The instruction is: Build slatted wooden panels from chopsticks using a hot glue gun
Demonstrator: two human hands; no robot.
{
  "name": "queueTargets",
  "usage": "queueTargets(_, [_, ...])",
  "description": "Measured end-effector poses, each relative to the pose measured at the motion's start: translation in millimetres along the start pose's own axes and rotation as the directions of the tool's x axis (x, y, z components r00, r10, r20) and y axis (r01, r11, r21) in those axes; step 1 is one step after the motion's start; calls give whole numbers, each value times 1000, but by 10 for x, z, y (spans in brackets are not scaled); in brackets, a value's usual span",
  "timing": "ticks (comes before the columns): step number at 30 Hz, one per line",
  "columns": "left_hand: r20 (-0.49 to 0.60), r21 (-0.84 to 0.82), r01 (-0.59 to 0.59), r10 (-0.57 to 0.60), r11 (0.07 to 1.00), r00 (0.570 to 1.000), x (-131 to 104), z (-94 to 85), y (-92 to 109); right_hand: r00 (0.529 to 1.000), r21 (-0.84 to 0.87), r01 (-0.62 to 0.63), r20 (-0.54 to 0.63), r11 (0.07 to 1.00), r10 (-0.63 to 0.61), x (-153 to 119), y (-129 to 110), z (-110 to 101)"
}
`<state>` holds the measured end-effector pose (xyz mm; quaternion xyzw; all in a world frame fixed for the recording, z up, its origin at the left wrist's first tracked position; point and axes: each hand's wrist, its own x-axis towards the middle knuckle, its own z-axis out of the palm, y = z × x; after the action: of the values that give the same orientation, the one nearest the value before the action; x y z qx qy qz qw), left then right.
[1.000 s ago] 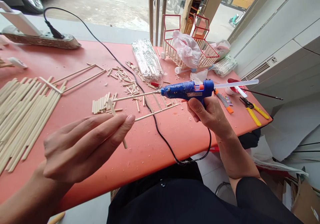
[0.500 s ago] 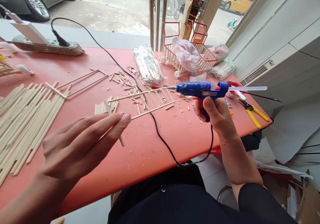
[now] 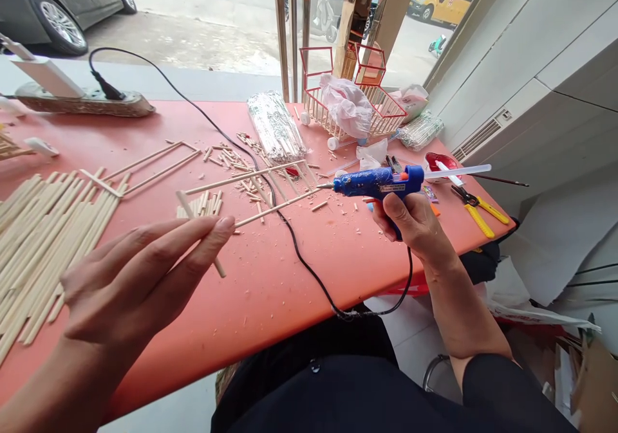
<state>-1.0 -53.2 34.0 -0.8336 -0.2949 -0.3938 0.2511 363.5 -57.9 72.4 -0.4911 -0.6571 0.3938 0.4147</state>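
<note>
My left hand (image 3: 149, 266) pinches the near end of a ladder-like frame of thin wooden sticks (image 3: 258, 215), which is held above the table. My right hand (image 3: 410, 221) is wrapped round the handle of a blue glue gun (image 3: 371, 182) with a clear glue stick (image 3: 458, 172) in its back. The gun's nozzle (image 3: 326, 186) is at the far end of the frame, by the near long stick. Below the frame lie short cut sticks (image 3: 205, 202). Another stick frame (image 3: 159, 179) rests farther left on the table.
Long sticks (image 3: 53, 240) cover the left of the pink table (image 3: 270, 291). Behind are a power strip (image 3: 87, 103), a wrapped stick bundle (image 3: 277, 127) and a small stick cart (image 3: 323, 111). Yellow-handled pliers (image 3: 480, 211) lie right. A black cable (image 3: 309, 262) crosses the table.
The glue gun's nozzle has gone from the frame's far long stick to the near one. The frame is tilted differently in my left hand. The whole view has shifted slightly.
</note>
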Motion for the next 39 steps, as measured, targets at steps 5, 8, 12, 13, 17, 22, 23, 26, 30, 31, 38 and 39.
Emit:
queueTargets(5, [-28,29,-8,9,1000,1000,1,-3,13,1000,-56,13,16,998,-13,-7,-64,29])
queueTargets(8, [-43,11,-12,12,1000,999,13,-7,12,1000,-66,-1,-10,998,0,-19,-65,30])
queueTargets(12, [-45,38,-29,31,999,999,37,-25,12,999,-61,0,-39,998,-2,-29,-46,3])
queueTargets(13, [-43,31,-25,27,999,999,42,-31,16,999,-68,-3,-39,998,0,-31,-46,-3])
queueTargets(17, [-40,-15,9,-9,1000,999,35,-45,29,999,-92,-26,-30,995,24,-37,-71,-12])
queueTargets(22, [1,12,23,-23,1000,1000,-30,-17,1,997,-87,-25,-70,996,19,-41,-80,-22])
queueTargets(23, [-1,16,19,-19,1000,1000,-37,-15,-3,997,-87,-23,-72,996,16,-43,-78,-25])
queueTargets(26, [-16,7,25,-24,1000,1000,-32,-32,16,997,-96,-11,-74,995,4,-51,-77,-29])
queueTargets(30, [28,-3,74,-73,997,997,5,-89,97,997,-116,-17,-81,993,8,-61,-96,-21])
queueTargets(31, [35,-5,85,-85,996,996,14,-101,113,996,-119,-21,-84,993,11,-61,-103,-19])
queueTargets(38, [16,41,0,-1,999,1000,52,-87,44,993,-105,-23,-115,994,11,-51,-131,-56])
queueTargets(39, [3,52,-23,23,998,1000,52,-67,26,991,-98,-19,-131,995,6,-53,-140,-58])
